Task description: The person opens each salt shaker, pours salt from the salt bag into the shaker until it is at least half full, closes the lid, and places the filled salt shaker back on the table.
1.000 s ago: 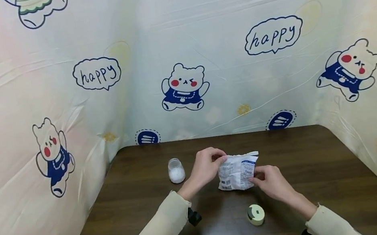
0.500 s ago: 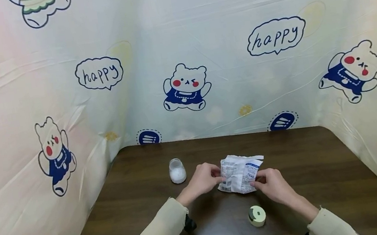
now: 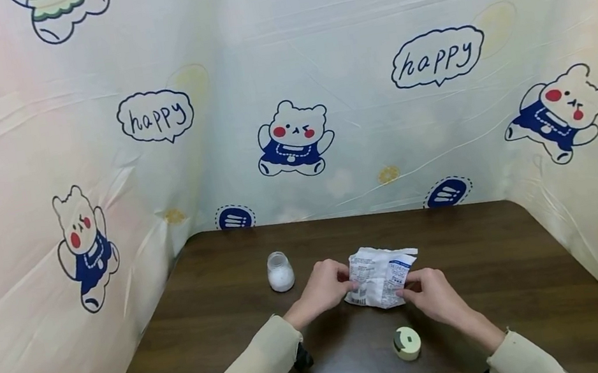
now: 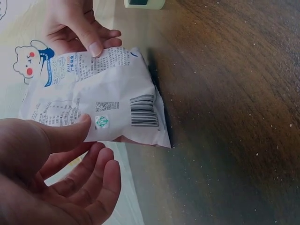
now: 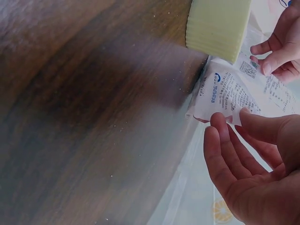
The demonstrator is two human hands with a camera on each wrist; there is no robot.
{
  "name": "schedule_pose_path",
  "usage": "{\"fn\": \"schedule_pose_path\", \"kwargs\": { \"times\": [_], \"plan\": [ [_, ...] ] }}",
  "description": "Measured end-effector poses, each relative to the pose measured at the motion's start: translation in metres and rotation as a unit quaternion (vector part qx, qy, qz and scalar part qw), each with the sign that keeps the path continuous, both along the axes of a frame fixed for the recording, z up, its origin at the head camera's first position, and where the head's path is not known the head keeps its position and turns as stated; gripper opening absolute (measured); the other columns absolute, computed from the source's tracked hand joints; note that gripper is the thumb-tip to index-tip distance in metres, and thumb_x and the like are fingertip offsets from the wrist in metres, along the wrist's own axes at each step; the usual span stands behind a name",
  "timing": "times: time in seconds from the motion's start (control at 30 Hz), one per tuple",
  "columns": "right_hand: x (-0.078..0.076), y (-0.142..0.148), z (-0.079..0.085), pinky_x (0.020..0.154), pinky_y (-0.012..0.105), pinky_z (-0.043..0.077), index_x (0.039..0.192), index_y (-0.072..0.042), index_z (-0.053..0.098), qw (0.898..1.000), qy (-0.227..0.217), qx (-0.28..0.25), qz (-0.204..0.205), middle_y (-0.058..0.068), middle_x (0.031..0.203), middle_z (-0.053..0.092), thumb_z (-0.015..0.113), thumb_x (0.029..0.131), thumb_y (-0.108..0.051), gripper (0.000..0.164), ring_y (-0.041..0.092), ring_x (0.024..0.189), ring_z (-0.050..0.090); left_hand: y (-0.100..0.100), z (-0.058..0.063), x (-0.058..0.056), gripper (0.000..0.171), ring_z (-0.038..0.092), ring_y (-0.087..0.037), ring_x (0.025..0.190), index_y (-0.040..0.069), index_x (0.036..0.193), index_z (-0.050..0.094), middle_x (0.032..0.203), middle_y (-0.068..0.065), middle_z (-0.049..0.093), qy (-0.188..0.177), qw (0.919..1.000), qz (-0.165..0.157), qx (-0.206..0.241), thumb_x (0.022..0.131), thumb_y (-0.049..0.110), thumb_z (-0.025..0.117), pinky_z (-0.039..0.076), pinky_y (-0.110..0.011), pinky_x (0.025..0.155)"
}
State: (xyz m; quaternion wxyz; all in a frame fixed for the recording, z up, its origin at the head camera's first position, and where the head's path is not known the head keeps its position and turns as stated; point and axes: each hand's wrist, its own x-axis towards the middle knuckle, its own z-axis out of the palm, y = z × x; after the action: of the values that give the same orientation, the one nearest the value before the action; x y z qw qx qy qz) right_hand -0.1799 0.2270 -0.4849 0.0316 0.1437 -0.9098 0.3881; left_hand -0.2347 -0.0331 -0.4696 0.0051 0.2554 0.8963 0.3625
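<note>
A white plastic packet (image 3: pixel 379 277) covered in fine print sits between my hands in the head view, slightly tilted. My left hand (image 3: pixel 325 284) pinches its left edge, thumb on the printed face. The opposite edge is pinched by my right hand (image 3: pixel 434 295). A barcode (image 4: pixel 143 111) shows near one end of the packet in the left wrist view. Nearer to me on the table is a round pale green lid (image 3: pixel 407 343) with a dark patch, its side ribbed in the right wrist view. What the packet contains is hidden.
An uncovered glass jar (image 3: pixel 280 273) with white contents stands on the dark wooden table (image 3: pixel 228 332), left of my left hand. Small white grains dot the wood in the wrist views. A printed curtain (image 3: pixel 279 54) surrounds the table's back and sides.
My left hand has shifted from the packet's upper left corner down to its left side. The packet has turned slightly clockwise. Over the last half second almost nothing has moved.
</note>
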Motion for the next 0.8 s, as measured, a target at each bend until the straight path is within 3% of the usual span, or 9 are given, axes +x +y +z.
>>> {"fn": "schedule_pose_path", "kwargs": {
  "times": [0.37, 0.6, 0.8],
  "plan": [
    [-0.004, 0.006, 0.000, 0.059, 0.028, 0.050, 0.089, -0.007, 0.079, 1.000, 0.006, -0.004, -0.010, -0.002, 0.077, 0.070, 0.081, 0.093, -0.006, 0.005, 0.014, 0.067, 0.058, 0.009, 0.001, 0.000, 0.045, 0.041, -0.007, 0.054, 0.011, 0.057, 0.056, 0.056, 0.006, 0.053, 0.026, 0.9993, -0.015, 0.020, 0.093, 0.010, 0.082, 0.036, -0.023, 0.056],
    [-0.015, 0.016, 0.002, 0.059, 0.027, 0.048, 0.088, -0.006, 0.079, 1.000, 0.023, -0.003, -0.013, 0.001, 0.076, 0.070, 0.081, 0.093, -0.005, 0.006, 0.015, 0.067, 0.057, 0.020, 0.001, -0.008, 0.034, 0.044, -0.008, 0.057, 0.004, 0.063, 0.068, 0.061, 0.002, 0.058, 0.034, 0.9992, -0.013, 0.018, 0.094, 0.009, 0.082, 0.038, -0.024, 0.058],
    [-0.024, 0.024, 0.003, 0.058, 0.027, 0.049, 0.088, 0.000, 0.078, 0.998, 0.054, -0.012, -0.026, 0.001, 0.075, 0.071, 0.080, 0.093, -0.005, 0.007, 0.013, 0.066, 0.059, 0.034, 0.002, -0.017, 0.019, 0.049, -0.010, 0.059, 0.007, 0.076, 0.079, 0.070, -0.002, 0.069, 0.022, 0.9992, 0.007, 0.034, 0.095, 0.009, 0.080, 0.042, -0.025, 0.058]
  ]
}}
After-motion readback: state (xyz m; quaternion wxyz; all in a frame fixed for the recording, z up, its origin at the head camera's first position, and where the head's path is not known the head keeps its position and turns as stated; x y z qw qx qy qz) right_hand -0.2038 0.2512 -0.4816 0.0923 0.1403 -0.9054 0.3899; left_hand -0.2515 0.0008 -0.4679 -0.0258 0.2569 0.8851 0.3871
